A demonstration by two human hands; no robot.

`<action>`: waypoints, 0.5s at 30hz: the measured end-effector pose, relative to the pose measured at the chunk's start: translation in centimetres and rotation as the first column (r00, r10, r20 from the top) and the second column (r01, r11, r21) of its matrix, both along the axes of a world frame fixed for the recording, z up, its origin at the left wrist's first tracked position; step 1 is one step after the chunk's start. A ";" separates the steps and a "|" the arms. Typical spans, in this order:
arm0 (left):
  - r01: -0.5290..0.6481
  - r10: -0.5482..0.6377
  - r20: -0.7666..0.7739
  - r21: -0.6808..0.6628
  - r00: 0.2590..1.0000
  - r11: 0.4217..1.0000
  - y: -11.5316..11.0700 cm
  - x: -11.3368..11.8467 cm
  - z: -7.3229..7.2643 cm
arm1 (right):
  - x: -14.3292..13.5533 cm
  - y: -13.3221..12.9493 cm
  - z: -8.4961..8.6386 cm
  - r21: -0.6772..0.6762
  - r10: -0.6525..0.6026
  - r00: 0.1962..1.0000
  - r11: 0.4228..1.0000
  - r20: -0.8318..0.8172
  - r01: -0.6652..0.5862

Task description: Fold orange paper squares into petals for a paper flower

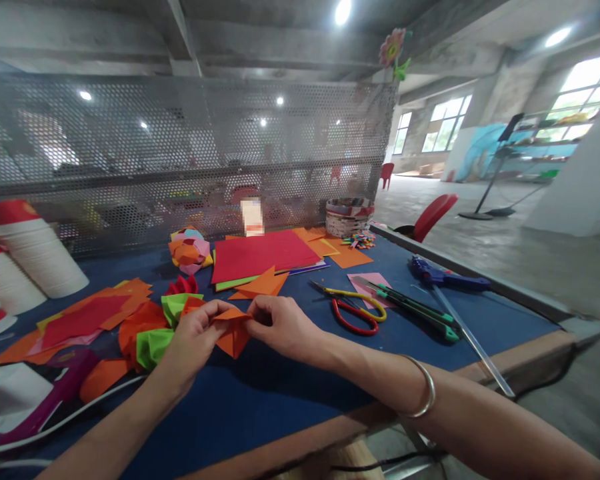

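Note:
A folded orange paper piece [233, 332] is pinched between both my hands just above the blue table top [260, 407]. My left hand [193, 340] grips its left side with thumb and fingers. From the right, my right hand [280, 325] holds its upper edge; a silver bangle [425, 390] sits on that wrist. Left of my hands lie folded green, red and orange paper units [155, 327].
Scissors [353, 310], a green utility knife [415, 308], a blue glue gun [443, 277] and a ruler lie to the right. Red and orange sheets [263, 257], a paper ball [190, 250], a woven basket [349, 215] and stacked cups [33, 247] stand before a perforated metal screen.

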State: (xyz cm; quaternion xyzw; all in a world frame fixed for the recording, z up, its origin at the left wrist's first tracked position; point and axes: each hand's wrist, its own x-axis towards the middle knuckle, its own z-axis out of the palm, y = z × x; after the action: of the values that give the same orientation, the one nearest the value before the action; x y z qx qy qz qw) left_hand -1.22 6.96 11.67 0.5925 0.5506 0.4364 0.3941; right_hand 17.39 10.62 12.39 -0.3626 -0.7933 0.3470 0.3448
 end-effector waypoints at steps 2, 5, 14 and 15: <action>-0.003 0.003 0.019 -0.016 1.000 1.000 -0.2 0.1 0.1 | 0.0 0.0 0.1 0.011 0.003 1.000 1.000 0.001 -0.003; 0.009 -0.007 0.042 -0.057 0.999 0.998 -0.3 0.1 0.2 | 0.0 0.0 0.0 0.023 0.002 1.000 1.000 0.002 -0.002; 0.128 -0.125 0.028 -0.148 0.992 0.981 0.5 -0.7 -1.0 | 0.1 0.5 -0.3 0.047 -0.046 0.999 0.998 -0.025 0.047; 0.136 -0.134 0.021 -0.154 0.991 0.979 0.6 -0.8 -1.1 | 0.1 0.5 -0.4 0.046 -0.044 0.999 0.998 -0.026 0.045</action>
State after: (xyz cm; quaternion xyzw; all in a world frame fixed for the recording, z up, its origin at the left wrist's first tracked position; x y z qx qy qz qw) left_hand -2.01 7.56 10.56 0.5937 0.5394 0.3676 0.4705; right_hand 17.45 11.14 11.99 -0.3676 -0.7886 0.3250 0.3707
